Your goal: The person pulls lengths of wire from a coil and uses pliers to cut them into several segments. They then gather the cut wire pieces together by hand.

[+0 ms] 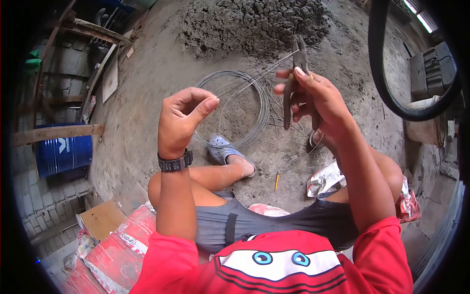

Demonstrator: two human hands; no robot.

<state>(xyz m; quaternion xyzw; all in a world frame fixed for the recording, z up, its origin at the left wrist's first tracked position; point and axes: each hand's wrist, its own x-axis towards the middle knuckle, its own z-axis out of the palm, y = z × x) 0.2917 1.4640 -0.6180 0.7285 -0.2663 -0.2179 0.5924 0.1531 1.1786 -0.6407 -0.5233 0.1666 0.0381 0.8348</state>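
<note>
I have the left hand pinching one end of a thin grey metal wire between thumb and fingertips. It slants up to the nose of the dark metal pliers with brown handles, gripped in my right hand; I can't tell whether their jaws clamp it. A loose round coil of grey wire lies on the ground beyond.

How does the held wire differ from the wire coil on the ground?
The held wire stretches between the left hand and the pliers, off the ground; the wire coil lies on it. The held wire runs nearly straight, while the wire coil is wound into a wide ring. The held wire shows very few strands, the wire coil many turns. Both look thin and grey.
</note>
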